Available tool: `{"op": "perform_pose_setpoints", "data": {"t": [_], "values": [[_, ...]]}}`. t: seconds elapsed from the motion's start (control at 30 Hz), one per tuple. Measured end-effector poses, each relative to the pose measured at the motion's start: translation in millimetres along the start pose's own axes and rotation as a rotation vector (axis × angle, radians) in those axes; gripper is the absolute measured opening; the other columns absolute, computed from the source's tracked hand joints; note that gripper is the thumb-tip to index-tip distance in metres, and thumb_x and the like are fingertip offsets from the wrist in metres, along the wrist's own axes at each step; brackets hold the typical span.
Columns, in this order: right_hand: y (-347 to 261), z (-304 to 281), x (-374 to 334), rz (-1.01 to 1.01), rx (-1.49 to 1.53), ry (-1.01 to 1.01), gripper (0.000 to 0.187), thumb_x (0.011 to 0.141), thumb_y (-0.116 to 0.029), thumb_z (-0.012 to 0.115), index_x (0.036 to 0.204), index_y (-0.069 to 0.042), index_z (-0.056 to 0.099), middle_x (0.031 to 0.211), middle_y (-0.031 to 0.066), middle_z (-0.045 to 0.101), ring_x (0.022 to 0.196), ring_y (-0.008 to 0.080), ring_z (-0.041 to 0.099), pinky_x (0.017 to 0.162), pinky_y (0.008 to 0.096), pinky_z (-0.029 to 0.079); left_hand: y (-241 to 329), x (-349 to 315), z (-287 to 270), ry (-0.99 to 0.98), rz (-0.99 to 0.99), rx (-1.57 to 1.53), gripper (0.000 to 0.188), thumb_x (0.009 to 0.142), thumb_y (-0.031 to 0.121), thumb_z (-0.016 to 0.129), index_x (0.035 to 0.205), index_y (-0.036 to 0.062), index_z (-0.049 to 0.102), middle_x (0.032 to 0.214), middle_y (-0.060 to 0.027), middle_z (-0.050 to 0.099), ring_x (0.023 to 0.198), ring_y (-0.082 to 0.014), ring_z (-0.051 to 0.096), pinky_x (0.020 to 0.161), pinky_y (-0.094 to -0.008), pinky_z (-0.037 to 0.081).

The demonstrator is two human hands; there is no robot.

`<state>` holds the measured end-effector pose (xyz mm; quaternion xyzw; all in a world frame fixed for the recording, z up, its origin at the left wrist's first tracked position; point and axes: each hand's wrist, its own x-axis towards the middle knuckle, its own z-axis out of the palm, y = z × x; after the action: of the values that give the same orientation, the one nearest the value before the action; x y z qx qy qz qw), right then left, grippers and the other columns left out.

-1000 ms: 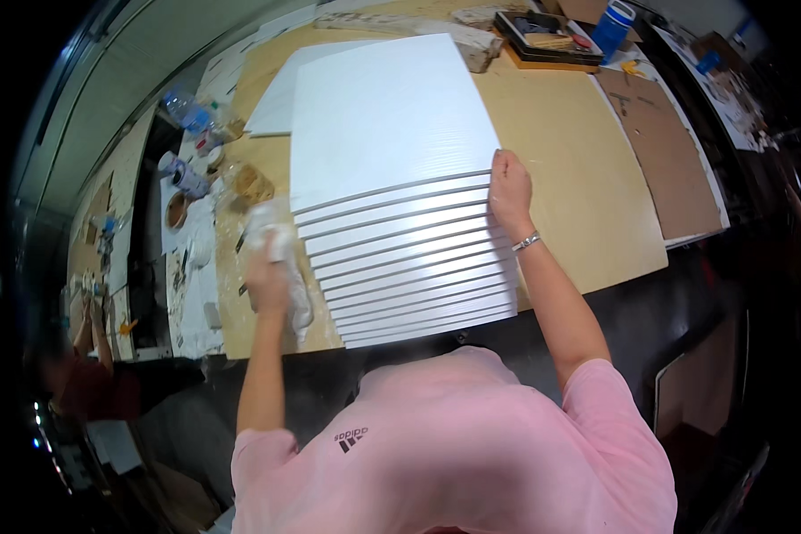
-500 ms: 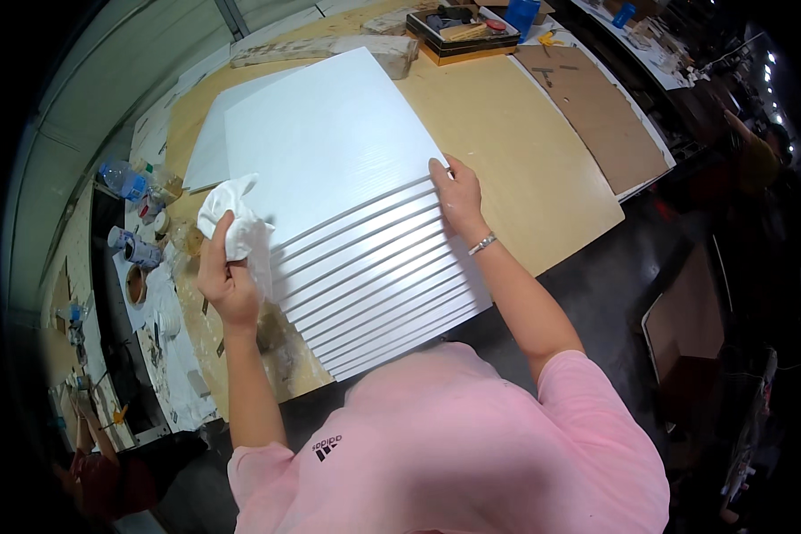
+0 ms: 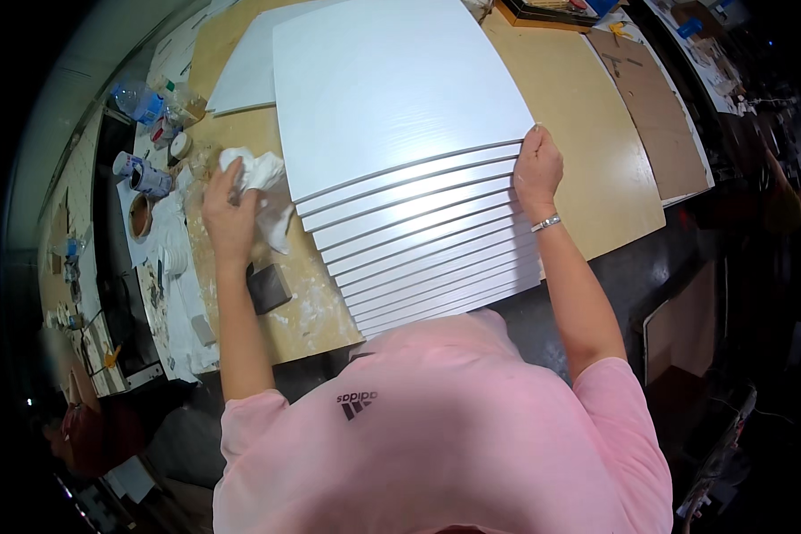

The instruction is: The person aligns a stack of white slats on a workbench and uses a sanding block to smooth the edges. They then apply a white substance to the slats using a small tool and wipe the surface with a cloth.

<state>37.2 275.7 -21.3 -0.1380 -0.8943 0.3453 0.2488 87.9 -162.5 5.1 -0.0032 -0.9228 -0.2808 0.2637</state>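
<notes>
A stack of white boards (image 3: pixel 392 84) lies in front of me, fanned so that the near edges form several narrow steps. At the stack's right side, my right hand (image 3: pixel 538 169) is closed on the top board's near right corner. Left of the stack, my left hand (image 3: pixel 229 214) hovers over or rests on the tabletop, fingers curled round a crumpled white cloth (image 3: pixel 271 169). One end of the cloth hangs down toward the stack's left edge. Just below that hand sits a dark grey block (image 3: pixel 269 287), close to my forearm.
Another white panel (image 3: pixel 245 71) lies at the back left of the wooden tabletop (image 3: pixel 587 178). Bottles (image 3: pixel 138 102), cans (image 3: pixel 151 181) and a tape roll (image 3: pixel 140 216) crowd the left side. A brown sheet (image 3: pixel 654 116) lies at the right, a tool box (image 3: pixel 552 13) behind.
My left hand has moved away from the stack's left edge with the cloth, uncovering the grey block. My right hand keeps its grip on the board. The view has shifted.
</notes>
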Motion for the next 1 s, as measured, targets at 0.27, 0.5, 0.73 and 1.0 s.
{"op": "perform_pose_setpoints", "data": {"t": [0.27, 0.5, 0.73, 1.0], "values": [[6, 1, 3, -0.017, 0.064, 0.009, 0.039, 0.103, -0.031, 0.043, 0.081, -0.002, 0.057, 0.066, 0.0192, 0.058, 0.06, 0.0384, 0.056, 0.058, 0.0466, 0.044, 2, 22, 15, -0.245, -0.125, -0.08, 0.041, 0.082, 0.0, 0.054, 0.121, 0.0028, 0.068, 0.124, -0.0172, 0.067, 0.118, -0.0294, 0.063, 0.102, -0.0348, 0.046], [-1, 0, 0, 0.0, 0.116, -0.002, 0.04, 0.105, -0.027, 0.044, 0.077, 0.001, 0.047, 0.061, 0.0106, 0.039, 0.059, 0.0175, 0.037, 0.057, 0.0359, 0.037, -1, 139, 60, -0.143, 0.138, -0.141, 0.037, 0.091, 0.023, 0.063, 0.121, 0.0019, 0.067, 0.123, -0.0181, 0.067, 0.118, -0.0309, 0.061, 0.101, -0.0363, 0.045], [3, 1, -1, -0.023, 0.181, -0.02, 0.036, 0.103, -0.026, 0.044, 0.08, 0.0, 0.052, 0.063, 0.0145, 0.05, 0.056, 0.0267, 0.048, 0.057, 0.0389, 0.041, -3, 267, 168, -0.173, 0.273, 0.128, 0.055, 0.092, 0.043, 0.06, 0.126, 0.0, 0.063, 0.131, -0.0284, 0.057, 0.124, -0.0384, 0.055, 0.107, -0.0414, 0.041], [1, -6, 0, 0.073, 0.275, -0.084, 0.032, 0.101, -0.021, 0.047, 0.077, -0.001, 0.052, 0.061, 0.0114, 0.044, 0.056, 0.0197, 0.041, 0.056, 0.0349, 0.038, 58, 319, 209, -0.494, 0.007, 0.417, 0.064, 0.093, 0.056, 0.05, 0.11, -0.0018, 0.071, 0.113, -0.0244, 0.069, 0.11, -0.0394, 0.064, 0.097, -0.0447, 0.048]]}}
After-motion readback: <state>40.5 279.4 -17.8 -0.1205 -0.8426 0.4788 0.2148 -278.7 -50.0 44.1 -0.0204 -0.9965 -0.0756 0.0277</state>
